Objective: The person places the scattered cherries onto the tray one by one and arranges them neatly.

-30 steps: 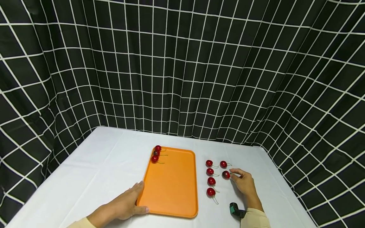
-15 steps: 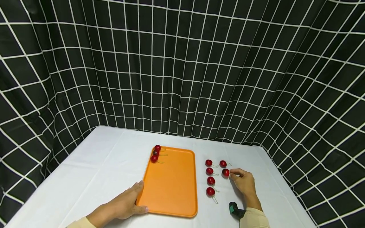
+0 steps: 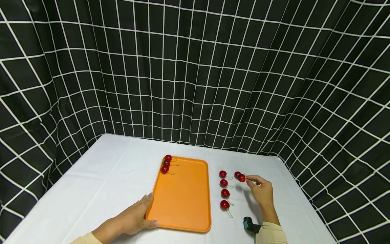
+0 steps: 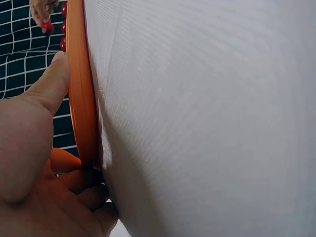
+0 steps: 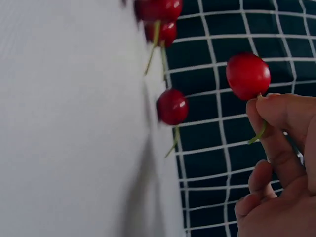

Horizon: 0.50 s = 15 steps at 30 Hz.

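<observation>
My right hand (image 3: 261, 189) pinches a red cherry (image 3: 241, 178) by its stem between thumb and fingertip. The right wrist view shows this cherry (image 5: 248, 76) raised off the table, its green stem poking out below the fingers. In the head view it overlaps another cherry (image 3: 237, 174) lying behind it. At the near left corner of an orange tray (image 3: 182, 200), my left hand (image 3: 135, 217) grips the rim, thumb along the front edge and fingers along the left side. Cherries (image 3: 165, 169) stand in a short column at the tray's far left corner, stems to the right.
Right of the tray, several cherries (image 3: 225, 193) lie in a column on the white tablecloth (image 3: 100, 189). A black device with a green face (image 3: 248, 224) sits at the right wrist. Black curtains with a white grid (image 3: 189, 74) surround the table.
My right hand has lifted the cherry by its stem off the table and moved it slightly away from me. The left hand and the tray have stayed in place.
</observation>
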Each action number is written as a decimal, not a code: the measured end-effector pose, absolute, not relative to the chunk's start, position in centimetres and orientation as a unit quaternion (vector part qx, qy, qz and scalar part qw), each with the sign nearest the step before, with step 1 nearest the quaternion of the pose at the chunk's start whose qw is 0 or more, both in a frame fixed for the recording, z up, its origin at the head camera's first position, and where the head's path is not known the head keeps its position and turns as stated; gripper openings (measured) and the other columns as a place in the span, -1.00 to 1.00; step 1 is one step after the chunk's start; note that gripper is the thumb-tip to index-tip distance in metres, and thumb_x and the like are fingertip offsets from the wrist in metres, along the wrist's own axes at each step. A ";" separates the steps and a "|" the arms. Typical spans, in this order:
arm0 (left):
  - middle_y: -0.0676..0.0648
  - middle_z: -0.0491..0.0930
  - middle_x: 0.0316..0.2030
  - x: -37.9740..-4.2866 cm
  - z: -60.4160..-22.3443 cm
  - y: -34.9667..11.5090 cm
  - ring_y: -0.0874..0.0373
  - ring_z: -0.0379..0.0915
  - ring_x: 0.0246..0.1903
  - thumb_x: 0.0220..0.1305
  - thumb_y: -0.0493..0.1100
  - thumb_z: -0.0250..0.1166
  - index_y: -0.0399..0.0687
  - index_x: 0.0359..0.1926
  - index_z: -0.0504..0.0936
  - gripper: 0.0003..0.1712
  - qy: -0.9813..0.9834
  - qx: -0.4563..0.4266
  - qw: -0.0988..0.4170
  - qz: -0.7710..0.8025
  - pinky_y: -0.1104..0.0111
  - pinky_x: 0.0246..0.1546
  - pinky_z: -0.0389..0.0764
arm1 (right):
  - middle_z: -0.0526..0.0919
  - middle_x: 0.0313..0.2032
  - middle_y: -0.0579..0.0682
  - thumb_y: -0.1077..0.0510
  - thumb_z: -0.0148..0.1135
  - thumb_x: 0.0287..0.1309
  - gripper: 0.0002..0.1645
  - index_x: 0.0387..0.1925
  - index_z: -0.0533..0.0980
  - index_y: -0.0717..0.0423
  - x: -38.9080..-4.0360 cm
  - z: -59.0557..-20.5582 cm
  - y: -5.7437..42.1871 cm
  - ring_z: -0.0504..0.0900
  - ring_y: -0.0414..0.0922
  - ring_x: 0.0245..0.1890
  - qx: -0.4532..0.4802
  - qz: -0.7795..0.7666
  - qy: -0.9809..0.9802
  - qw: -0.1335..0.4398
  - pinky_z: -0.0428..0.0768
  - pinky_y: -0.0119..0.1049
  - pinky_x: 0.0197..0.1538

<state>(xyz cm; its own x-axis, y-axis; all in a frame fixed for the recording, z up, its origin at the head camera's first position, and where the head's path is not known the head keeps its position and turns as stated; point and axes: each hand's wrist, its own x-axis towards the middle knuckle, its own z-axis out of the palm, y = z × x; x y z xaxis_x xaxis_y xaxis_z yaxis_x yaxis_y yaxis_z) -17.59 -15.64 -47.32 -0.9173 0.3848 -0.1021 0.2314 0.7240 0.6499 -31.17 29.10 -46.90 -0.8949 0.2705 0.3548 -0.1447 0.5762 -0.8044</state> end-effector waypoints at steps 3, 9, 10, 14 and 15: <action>-0.40 -0.05 0.42 -17.6 -47.4 -15.6 -0.31 -0.18 0.40 0.07 0.34 0.31 -0.49 0.41 0.02 0.24 0.922 0.161 0.116 0.333 -0.22 0.30 -0.10 | 0.69 -0.38 -0.02 0.23 0.40 0.08 -0.93 -0.36 0.73 0.13 -30.8 -45.8 28.6 0.42 -0.08 -0.27 -0.028 0.466 -0.851 0.239 0.35 -0.33 -0.33; -0.43 -0.06 0.42 -17.5 -47.3 -15.6 -0.32 -0.18 0.39 0.06 0.32 0.33 -0.49 0.41 0.00 0.24 0.919 0.159 0.116 0.341 -0.22 0.30 -0.10 | 0.68 -0.39 0.04 0.29 0.39 0.06 -0.93 -0.35 0.72 0.19 -29.9 -43.0 27.3 0.42 0.00 -0.23 -0.011 0.489 -0.826 0.280 0.31 -0.28 -0.30; -0.43 -0.07 0.42 -17.5 -47.3 -15.6 -0.32 -0.19 0.40 0.06 0.31 0.33 -0.49 0.41 -0.01 0.24 0.919 0.160 0.118 0.342 -0.23 0.30 -0.11 | 0.68 -0.41 0.05 0.31 0.40 0.05 -0.93 -0.36 0.72 0.21 -29.7 -42.6 27.1 0.41 0.01 -0.24 -0.005 0.495 -0.819 0.288 0.30 -0.28 -0.30; -0.43 -0.07 0.42 -17.5 -47.3 -15.6 -0.32 -0.19 0.39 0.06 0.31 0.33 -0.49 0.41 0.00 0.24 0.918 0.162 0.119 0.343 -0.23 0.30 -0.11 | 0.69 -0.48 -0.02 0.35 0.41 0.01 -0.94 -0.40 0.72 0.22 -28.9 -41.2 25.9 0.41 -0.07 -0.30 0.022 0.506 -0.801 0.319 0.31 -0.34 -0.36; -0.43 -0.07 0.42 -17.5 -47.3 -15.7 -0.32 -0.19 0.40 0.06 0.31 0.33 -0.50 0.41 0.00 0.24 0.918 0.163 0.118 0.342 -0.22 0.30 -0.11 | 0.69 -0.49 -0.04 0.36 0.41 0.01 -0.94 -0.41 0.72 0.22 -28.7 -40.9 25.5 0.42 -0.09 -0.32 0.032 0.506 -0.797 0.327 0.32 -0.35 -0.38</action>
<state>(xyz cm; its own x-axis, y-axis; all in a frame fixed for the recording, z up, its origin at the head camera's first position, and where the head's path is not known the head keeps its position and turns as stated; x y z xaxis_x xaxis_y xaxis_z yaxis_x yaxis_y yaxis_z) -17.52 -15.65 -47.34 -0.9186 0.3809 -0.1055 0.2187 0.7120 0.6672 -28.74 25.51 -40.88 -0.7840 0.2808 0.5537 -0.3818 0.4852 -0.7867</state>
